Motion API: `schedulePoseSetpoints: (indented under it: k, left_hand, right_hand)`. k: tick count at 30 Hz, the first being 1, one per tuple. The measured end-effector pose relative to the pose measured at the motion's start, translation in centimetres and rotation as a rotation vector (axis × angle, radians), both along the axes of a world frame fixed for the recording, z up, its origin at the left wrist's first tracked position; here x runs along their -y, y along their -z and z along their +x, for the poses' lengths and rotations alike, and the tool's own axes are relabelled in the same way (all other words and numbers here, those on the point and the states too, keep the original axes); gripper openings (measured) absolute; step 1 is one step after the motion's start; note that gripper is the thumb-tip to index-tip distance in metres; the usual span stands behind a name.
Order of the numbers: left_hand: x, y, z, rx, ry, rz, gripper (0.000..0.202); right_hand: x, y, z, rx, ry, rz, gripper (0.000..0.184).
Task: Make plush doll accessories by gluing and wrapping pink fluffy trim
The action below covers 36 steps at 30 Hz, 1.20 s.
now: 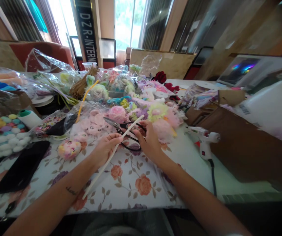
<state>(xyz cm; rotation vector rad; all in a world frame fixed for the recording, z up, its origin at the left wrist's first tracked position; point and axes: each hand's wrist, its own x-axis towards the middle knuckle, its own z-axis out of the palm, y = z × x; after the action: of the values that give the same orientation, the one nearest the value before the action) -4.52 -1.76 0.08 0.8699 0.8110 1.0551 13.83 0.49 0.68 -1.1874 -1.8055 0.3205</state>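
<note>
A pale cream pipe cleaner (pixel 103 167) runs slantwise over the cloth, from near the table's front edge up to my right hand. My left hand (pixel 108 147) pinches it between thumb and fingertips around its upper half. My right hand (pixel 148 137) is closed around the handles of black-handled scissors (pixel 131 147), whose blades point to the upper left. The pipe cleaner crosses over the scissors, and its upper end lies beside my right fingertips. Whether those fingers also grip it I cannot tell. Just beyond are pink doll-like heads (pixel 95 123) in clear plastic.
A hot glue gun (pixel 206 144) lies at the right, beside a brown cardboard box (pixel 249 144). On the left are a black phone (pixel 23 167), pompoms (pixel 8 137) and a thread spool (pixel 29 118). Fluffy coloured craft pieces (pixel 121 82) and an orange-yellow pipe cleaner (pixel 83 100) cover the back.
</note>
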Motion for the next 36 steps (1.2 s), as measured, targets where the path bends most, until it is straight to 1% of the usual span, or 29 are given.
schedulePoseSetpoints:
  k: [2, 4, 6, 9, 12, 15, 16, 18, 20, 21, 23, 26, 30, 32, 36]
  left_hand:
    - [0.0, 0.0, -0.1, -0.017, -0.031, 0.013, 0.018]
    - [-0.1, 0.0, -0.1, -0.04, -0.053, 0.028, 0.019]
    - [-0.1, 0.2, -0.2, -0.056, -0.062, 0.042, 0.019]
    - [-0.3, 0.4, -0.2, -0.058, -0.06, 0.08, 0.019]
    - [-0.2, 0.5, -0.1, -0.042, -0.046, 0.125, 0.018]
    - [-0.2, 0.1, -0.2, -0.061, -0.01, 0.117, 0.018]
    - [-0.2, -0.1, -0.4, -0.062, -0.017, 0.108, 0.018]
    - [-0.4, -0.6, -0.8, -0.029, -0.081, 0.096, 0.018]
    - [-0.7, -1.0, -1.3, 0.048, -0.162, 0.079, 0.018]
    - [-0.9, -1.1, -1.6, 0.086, -0.186, 0.063, 0.018]
    - [-1.3, -1.1, -2.1, 0.136, -0.195, 0.023, 0.018]
    - [-1.6, -0.7, -2.3, 0.135, -0.194, -0.041, 0.018]
    - [-1.6, -0.4, -2.0, 0.103, -0.197, -0.061, 0.017]
    - [-1.5, -0.4, -2.0, 0.099, -0.178, -0.048, 0.015]
    - [-1.3, -0.3, -2.1, 0.09, -0.128, -0.036, 0.013]
  right_hand:
    - [0.4, -0.2, 0.2, 0.233, 0.003, 0.156, 0.04]
    - [0.6, -0.6, 0.2, 0.463, -0.014, 0.269, 0.038]
    - [0.6, -0.9, -0.1, 0.631, -0.024, 0.298, 0.036]
    - [0.3, -1.1, -0.9, 0.759, -0.029, 0.265, 0.035]
    - [0.2, -1.1, -1.7, 0.752, -0.025, 0.17, 0.035]
    - [0.3, -1.1, -1.5, 0.592, 0.027, -0.043, 0.036]
    - [0.3, -1.2, -1.1, 0.519, 0.041, -0.118, 0.033]
    - [0.2, -1.4, 0.0, 0.404, 0.046, -0.241, 0.024]
    - [0.1, -1.7, 1.2, 0.383, 0.052, -0.316, 0.022]
    - [0.1, -1.8, 1.7, 0.403, 0.049, -0.334, 0.023]
    - [0.3, -1.8, 2.5, 0.456, -0.002, -0.336, 0.025]
    - [1.0, -1.3, 2.5, 0.548, -0.07, -0.337, 0.025]
    - [1.7, -0.5, 1.9, 0.69, -0.02, -0.305, 0.026]
    - [1.8, -0.3, 1.7, 0.709, -0.018, -0.284, 0.024]
    - [1.9, -0.3, 1.9, 0.7, -0.032, -0.298, 0.019]
